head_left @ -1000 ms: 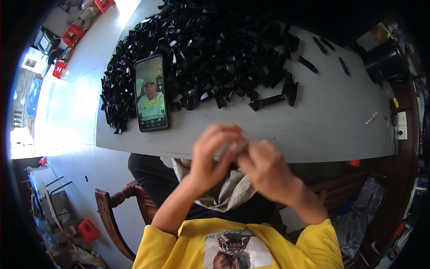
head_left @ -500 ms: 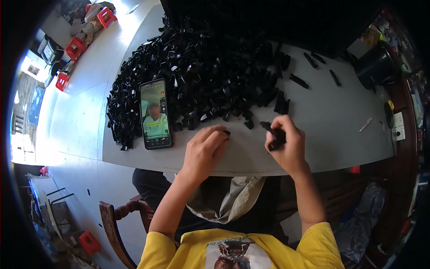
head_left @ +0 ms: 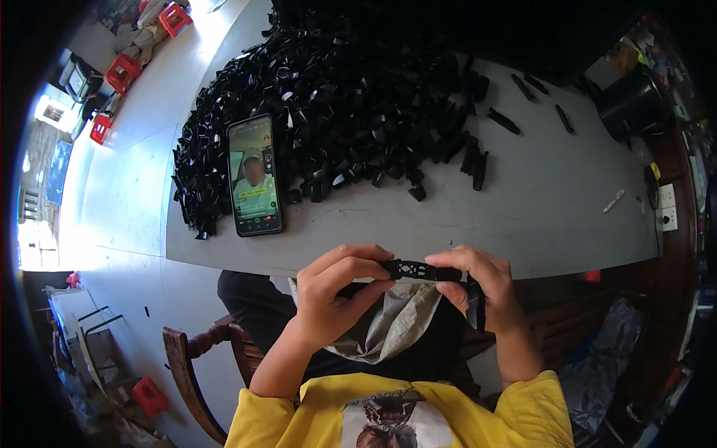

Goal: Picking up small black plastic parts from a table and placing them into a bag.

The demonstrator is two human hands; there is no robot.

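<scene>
My left hand point(head_left: 340, 287) and my right hand point(head_left: 482, 287) face each other just off the table's near edge. Between them stretches a slim black plastic part point(head_left: 418, 269) with cut-out openings, its left end pinched by my left fingertips and its right end by my right thumb and forefinger. A second dark strip point(head_left: 475, 302) hangs down from within my right hand, partly hidden by the palm. Beyond my hands a large heap of small shiny black plastic pieces point(head_left: 321, 127) covers the far left and middle of the table.
A phone point(head_left: 255, 179) with a lit screen leans against the heap's near left side. Several black strips point(head_left: 504, 121) lie to the right on the grey table point(head_left: 553, 201), near a black bucket point(head_left: 632, 104). A pale sack point(head_left: 385, 321) rests over my lap, below the table edge.
Both hands have drawn back from the tabletop toward me and come together. The black plastic part is now held between them, where before they were apart.
</scene>
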